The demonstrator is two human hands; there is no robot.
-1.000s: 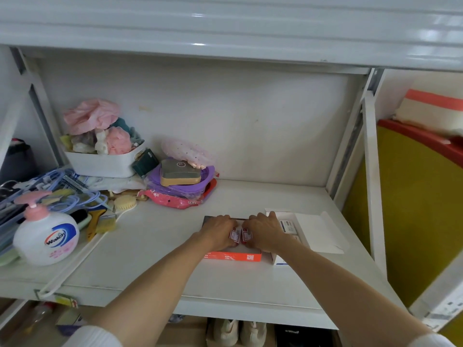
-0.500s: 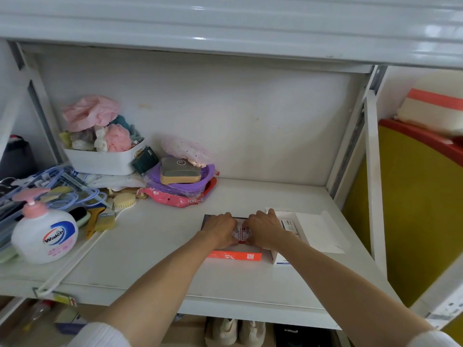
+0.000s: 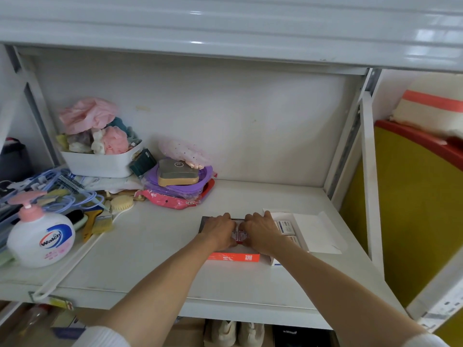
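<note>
I'm working on the shelf. Its front lip runs just under my forearms and the right post stands near the white box. The open room is left of centre, between the orange box and the clutter round the soap bottle.

The white box lies open just beside the orange box's right side, so I'd slide nothing that way. The orange box sits mid-shelf, near the front.

My left hand and right hand are both over it, knuckles up, fingers curled down gripping the packets between them; the fingertips are hidden.

I judge the step to be squaring the packets into the box. I'd press inward evenly from both sides and keep them level, so none tips out.
</note>
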